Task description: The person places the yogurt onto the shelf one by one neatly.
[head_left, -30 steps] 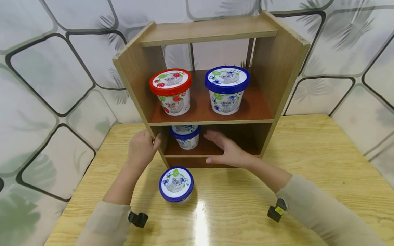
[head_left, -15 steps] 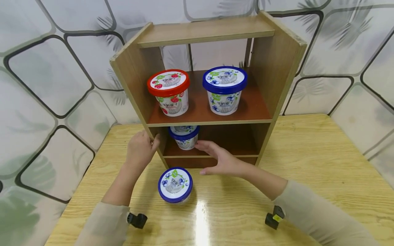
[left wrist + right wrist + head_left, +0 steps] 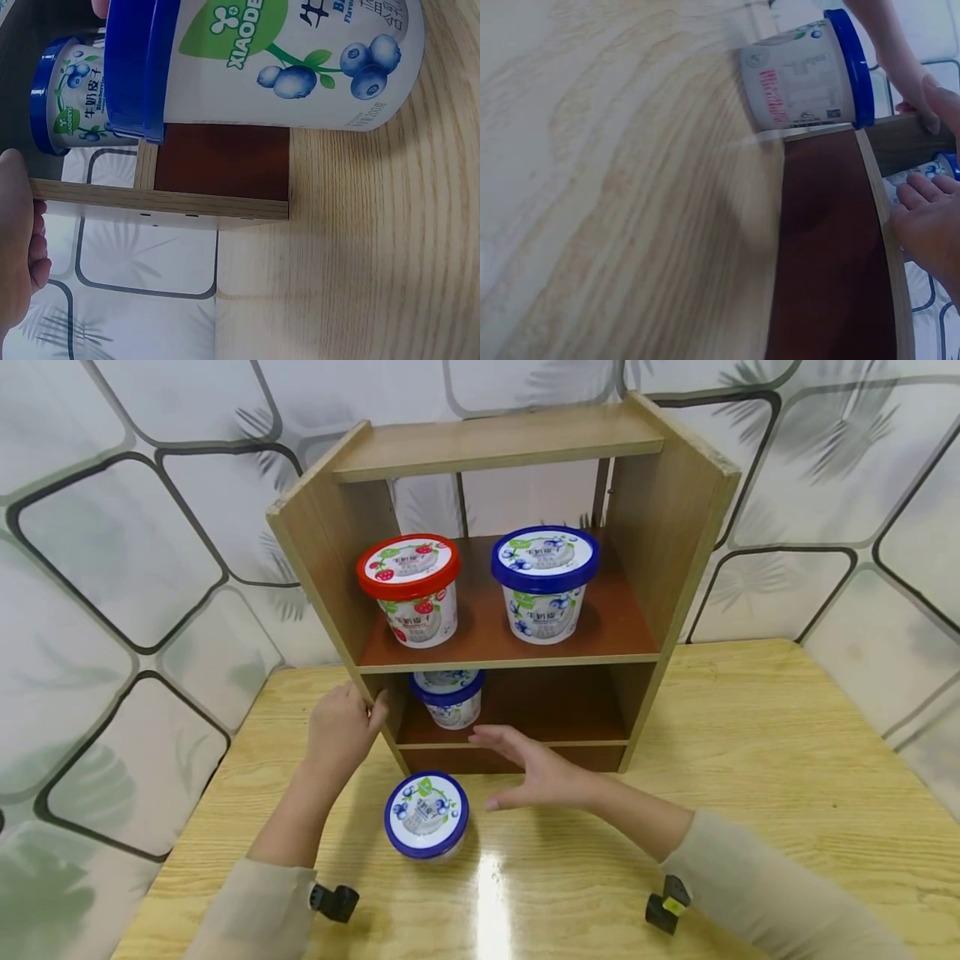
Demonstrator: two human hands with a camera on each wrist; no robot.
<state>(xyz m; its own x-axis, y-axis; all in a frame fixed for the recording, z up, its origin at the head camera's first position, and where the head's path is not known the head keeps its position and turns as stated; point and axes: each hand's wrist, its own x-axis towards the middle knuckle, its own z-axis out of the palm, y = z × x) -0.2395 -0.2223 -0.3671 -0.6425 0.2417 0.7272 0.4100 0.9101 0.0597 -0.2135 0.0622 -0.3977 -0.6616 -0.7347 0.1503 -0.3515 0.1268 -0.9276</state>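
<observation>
With its thumb inside and fingers outside, my left hand grips the left side panel of a small wooden shelf. My right hand, fingers apart and holding nothing, hovers before the lower compartment. Left of it on the table stands a blueberry tub with a blue lid. A second blue-lidded tub sits in the lower compartment's left part, its top partly hidden by the middle board. In the left wrist view, the tub on the table looms large before the shelf.
On the upper board stand a red-lidded strawberry tub at left and another blue-lidded tub at right. The light wooden table stretches to both sides. A patterned wall covering rises behind the shelf.
My right hand has come down and back, from inside the lower compartment's opening to in front of it, still holding nothing. The left hand and the tubs stay in place.
</observation>
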